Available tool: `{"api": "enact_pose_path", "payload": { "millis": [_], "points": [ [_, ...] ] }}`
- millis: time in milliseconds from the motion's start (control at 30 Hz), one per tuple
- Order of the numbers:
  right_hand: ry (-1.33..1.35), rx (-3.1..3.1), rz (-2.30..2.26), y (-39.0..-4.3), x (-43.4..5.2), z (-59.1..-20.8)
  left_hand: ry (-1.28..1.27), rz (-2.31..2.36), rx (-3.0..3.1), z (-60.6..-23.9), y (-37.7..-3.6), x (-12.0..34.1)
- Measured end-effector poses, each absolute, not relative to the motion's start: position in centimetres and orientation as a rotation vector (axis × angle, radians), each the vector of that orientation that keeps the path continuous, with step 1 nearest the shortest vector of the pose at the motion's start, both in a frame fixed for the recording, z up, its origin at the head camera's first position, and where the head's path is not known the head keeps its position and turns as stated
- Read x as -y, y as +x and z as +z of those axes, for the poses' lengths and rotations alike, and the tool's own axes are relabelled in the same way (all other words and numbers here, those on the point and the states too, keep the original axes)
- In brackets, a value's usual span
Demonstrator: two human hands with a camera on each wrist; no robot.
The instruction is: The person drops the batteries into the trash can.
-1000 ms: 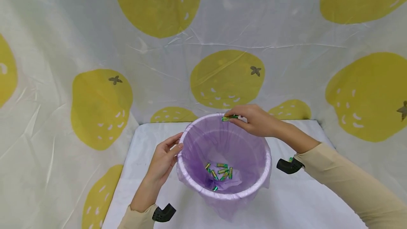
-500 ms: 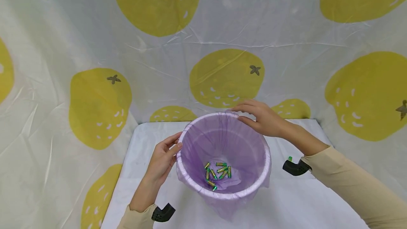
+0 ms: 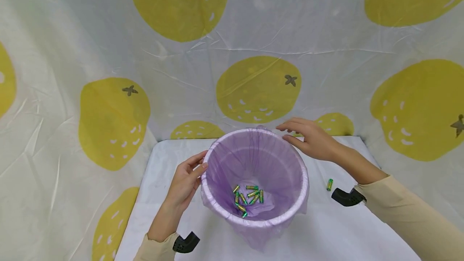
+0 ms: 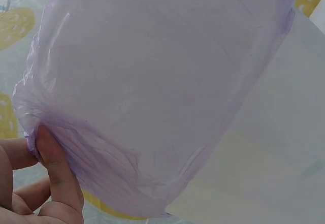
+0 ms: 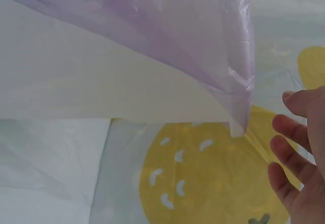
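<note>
A trash bin (image 3: pixel 253 224) lined with a thin purple plastic bag (image 3: pixel 221 172) stands in the middle of the table. Several green-and-gold batteries (image 3: pixel 254 198) lie loose on its bottom. At the bin's left side, my left hand (image 3: pixel 186 180) pinches the rim and the bag between thumb and fingers; the left wrist view shows the thumb (image 4: pixel 53 153) pressing the purple film. Just off the rim at the far right, my right hand (image 3: pixel 311 138) hangs in the air with loosely bent fingers and nothing in them. In the right wrist view its fingertips are apart from the bag.
One more battery (image 3: pixel 329 185) lies on the white tabletop (image 3: pixel 337 228) right of the bin, near the black wrist camera (image 3: pixel 348 197) on my right arm. A curtain (image 3: pixel 181 92) with yellow fruit prints encloses the table at the back and sides.
My right hand let go of the batteries it held over the far rim, and they dropped into the bin. It then moved right, away from the rim. The left hand stayed put.
</note>
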State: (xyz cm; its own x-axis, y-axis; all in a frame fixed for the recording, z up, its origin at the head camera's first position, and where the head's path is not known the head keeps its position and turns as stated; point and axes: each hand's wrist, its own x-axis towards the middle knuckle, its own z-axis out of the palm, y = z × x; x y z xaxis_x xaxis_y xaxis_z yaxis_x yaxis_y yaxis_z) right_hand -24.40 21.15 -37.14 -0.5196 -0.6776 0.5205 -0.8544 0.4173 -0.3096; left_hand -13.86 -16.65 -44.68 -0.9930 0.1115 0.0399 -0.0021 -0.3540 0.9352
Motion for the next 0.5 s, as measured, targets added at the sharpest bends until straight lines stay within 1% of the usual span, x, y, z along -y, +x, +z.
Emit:
{"api": "enact_pose_path", "payload": {
  "millis": [500],
  "points": [
    [1.181, 2.386, 0.83, -23.6, -24.4, -38.3, 0.134, 2.528, -1.732, -44.7, -13.9, 16.6]
  ]
}}
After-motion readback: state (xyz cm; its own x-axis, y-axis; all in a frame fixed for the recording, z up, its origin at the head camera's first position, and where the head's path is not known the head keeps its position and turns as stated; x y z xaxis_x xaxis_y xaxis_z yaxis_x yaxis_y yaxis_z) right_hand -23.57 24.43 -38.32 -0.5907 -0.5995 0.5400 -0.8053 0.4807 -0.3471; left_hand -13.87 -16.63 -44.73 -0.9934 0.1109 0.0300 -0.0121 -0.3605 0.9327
